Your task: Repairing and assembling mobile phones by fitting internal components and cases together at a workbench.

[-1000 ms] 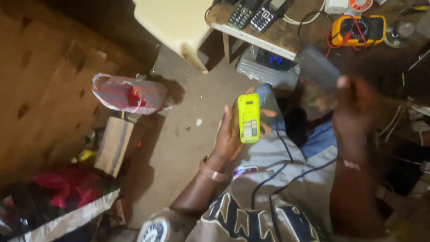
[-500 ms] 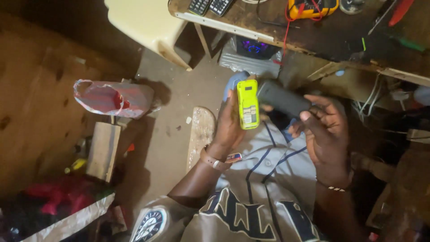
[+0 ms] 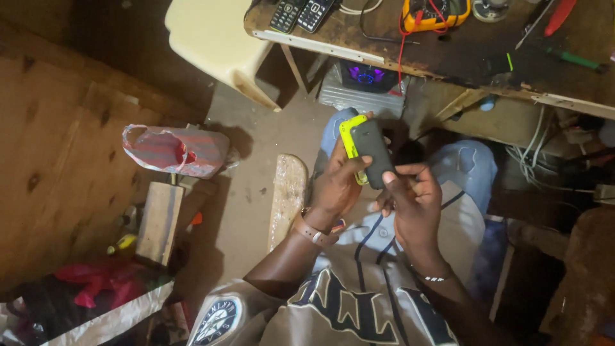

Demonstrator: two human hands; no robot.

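Head view, from left to right: a crumpled red-and-white bag [image 3: 174, 150] lies on the floor beside a wooden block [image 3: 159, 221], and the left hand [image 3: 337, 186] grips the yellow-green phone [image 3: 349, 138] over the lap. Half a second ago the dark back cover [image 3: 373, 154] sat apart in the right hand [image 3: 413, 198]; now those fingers press it flat against the phone's back, so the fitting looks under way. Two dark keypad phones [image 3: 301, 14] and a yellow multimeter [image 3: 435, 11] lie on the workbench [image 3: 448, 57] above.
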